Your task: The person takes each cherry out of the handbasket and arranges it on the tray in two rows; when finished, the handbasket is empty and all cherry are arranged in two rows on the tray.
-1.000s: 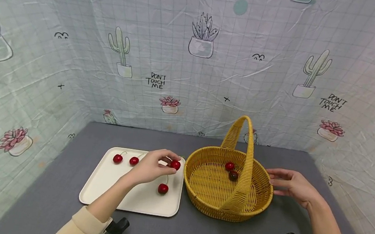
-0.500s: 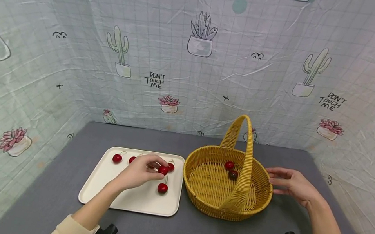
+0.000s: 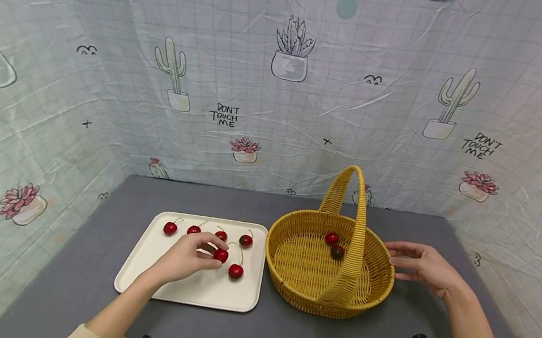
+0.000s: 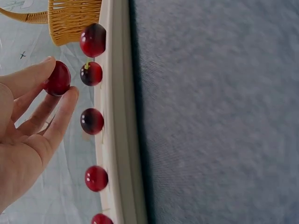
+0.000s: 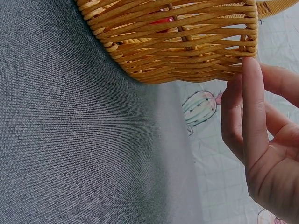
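Currently: Held Cherry Raised, Basket at Three O'clock

Directions are read in the head view; twelve o'clock points away from the person. The held cherry is pinched between thumb and fingers of the left hand. It sits above the tray, clear of its surface. It is near-round; no long axis can be told.

From it, the closest loose item is the front cherry, at four o'clock. A row of four cherries lies beyond it, spread from about ten o'clock to two o'clock.

The basket stands at three o'clock, just beside the tray. Its upright handle runs roughly twelve to six; the wider part of the mouth faces the left hand. Two cherries lie inside, toward twelve o'clock.

The right hand is farther away. Its fingers, loosely extended, touch the basket's three o'clock side and grip no cherry.
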`<state>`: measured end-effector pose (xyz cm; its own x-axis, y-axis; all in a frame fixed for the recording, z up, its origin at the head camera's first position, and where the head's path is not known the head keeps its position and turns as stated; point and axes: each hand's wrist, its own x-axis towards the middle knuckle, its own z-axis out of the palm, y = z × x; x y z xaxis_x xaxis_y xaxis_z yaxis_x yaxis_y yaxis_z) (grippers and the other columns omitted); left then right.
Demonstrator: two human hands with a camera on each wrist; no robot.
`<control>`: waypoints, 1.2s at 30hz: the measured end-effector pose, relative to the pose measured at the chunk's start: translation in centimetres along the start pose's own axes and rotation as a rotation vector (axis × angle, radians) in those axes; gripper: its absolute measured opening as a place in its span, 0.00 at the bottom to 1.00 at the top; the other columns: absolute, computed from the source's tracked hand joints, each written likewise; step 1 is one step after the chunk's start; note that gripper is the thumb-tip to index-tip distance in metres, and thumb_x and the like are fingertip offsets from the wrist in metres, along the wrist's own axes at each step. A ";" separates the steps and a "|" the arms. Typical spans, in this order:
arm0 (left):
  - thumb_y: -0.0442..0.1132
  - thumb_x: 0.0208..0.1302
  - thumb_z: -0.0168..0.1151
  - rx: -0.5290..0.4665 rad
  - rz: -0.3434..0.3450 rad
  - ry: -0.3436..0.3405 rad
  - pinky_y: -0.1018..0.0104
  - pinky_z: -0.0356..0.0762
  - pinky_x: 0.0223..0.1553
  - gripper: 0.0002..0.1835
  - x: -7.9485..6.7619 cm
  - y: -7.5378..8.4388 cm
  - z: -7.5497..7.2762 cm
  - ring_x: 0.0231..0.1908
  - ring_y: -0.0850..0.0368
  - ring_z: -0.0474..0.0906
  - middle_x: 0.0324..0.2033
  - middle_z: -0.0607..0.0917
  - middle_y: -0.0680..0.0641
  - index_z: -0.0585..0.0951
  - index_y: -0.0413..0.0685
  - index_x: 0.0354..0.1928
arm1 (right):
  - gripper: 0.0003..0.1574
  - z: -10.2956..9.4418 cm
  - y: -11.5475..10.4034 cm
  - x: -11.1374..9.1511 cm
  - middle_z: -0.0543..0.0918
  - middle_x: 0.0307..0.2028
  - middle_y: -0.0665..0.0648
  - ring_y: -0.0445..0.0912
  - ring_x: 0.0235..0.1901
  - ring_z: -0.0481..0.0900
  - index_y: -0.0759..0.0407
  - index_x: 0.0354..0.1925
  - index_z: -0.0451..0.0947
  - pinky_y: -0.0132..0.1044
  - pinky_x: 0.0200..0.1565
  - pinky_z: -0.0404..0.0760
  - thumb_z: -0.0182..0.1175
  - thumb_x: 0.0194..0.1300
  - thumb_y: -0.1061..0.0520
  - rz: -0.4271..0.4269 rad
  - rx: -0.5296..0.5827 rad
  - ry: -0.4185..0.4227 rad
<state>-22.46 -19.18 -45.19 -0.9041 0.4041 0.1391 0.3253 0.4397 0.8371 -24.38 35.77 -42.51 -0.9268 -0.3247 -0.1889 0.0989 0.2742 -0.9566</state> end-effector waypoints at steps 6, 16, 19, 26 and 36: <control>0.31 0.58 0.77 0.077 -0.015 0.008 0.66 0.83 0.46 0.15 -0.5 -1.0 -0.2 0.46 0.51 0.84 0.44 0.86 0.51 0.86 0.45 0.47 | 0.39 0.0 0.1 0.0 0.79 0.60 0.64 0.44 0.51 0.83 0.75 0.73 0.61 0.47 0.49 0.85 0.62 0.75 0.57 0.000 -0.005 0.002; 0.30 0.54 0.77 0.150 -0.024 -0.038 0.65 0.82 0.41 0.13 -1.0 -1.7 -0.6 0.38 0.56 0.84 0.37 0.87 0.53 0.87 0.46 0.42 | 0.38 0.0 0.1 0.0 0.80 0.59 0.62 0.44 0.51 0.83 0.75 0.73 0.61 0.47 0.49 0.85 0.62 0.75 0.57 0.001 -0.001 0.002; 0.29 0.54 0.78 0.152 -0.023 -0.043 0.66 0.82 0.41 0.14 -1.0 -1.8 -0.6 0.38 0.57 0.84 0.36 0.87 0.54 0.87 0.45 0.42 | 0.38 0.0 0.1 0.0 0.80 0.59 0.62 0.44 0.51 0.83 0.76 0.72 0.62 0.47 0.49 0.85 0.62 0.75 0.57 -0.001 -0.001 0.002; 0.30 0.54 0.78 0.163 -0.028 -0.046 0.65 0.82 0.42 0.14 -1.1 -1.7 -0.6 0.38 0.57 0.84 0.35 0.87 0.54 0.87 0.45 0.43 | 0.39 0.1 0.1 -0.1 0.80 0.59 0.63 0.44 0.51 0.84 0.76 0.72 0.61 0.47 0.49 0.85 0.63 0.75 0.57 -0.004 -0.004 0.006; 0.30 0.53 0.79 0.156 -0.030 -0.052 0.64 0.83 0.42 0.17 -1.2 -1.7 -0.8 0.38 0.55 0.83 0.36 0.87 0.53 0.86 0.42 0.45 | 0.38 0.1 0.1 -0.1 0.80 0.59 0.62 0.44 0.51 0.83 0.75 0.73 0.62 0.46 0.49 0.85 0.62 0.75 0.57 -0.003 -0.007 0.006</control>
<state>-22.16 -21.01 -46.36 -0.8998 0.4283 0.0838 0.3407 0.5696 0.7480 -24.30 35.76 -42.58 -0.9292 -0.3199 -0.1848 0.0939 0.2793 -0.9556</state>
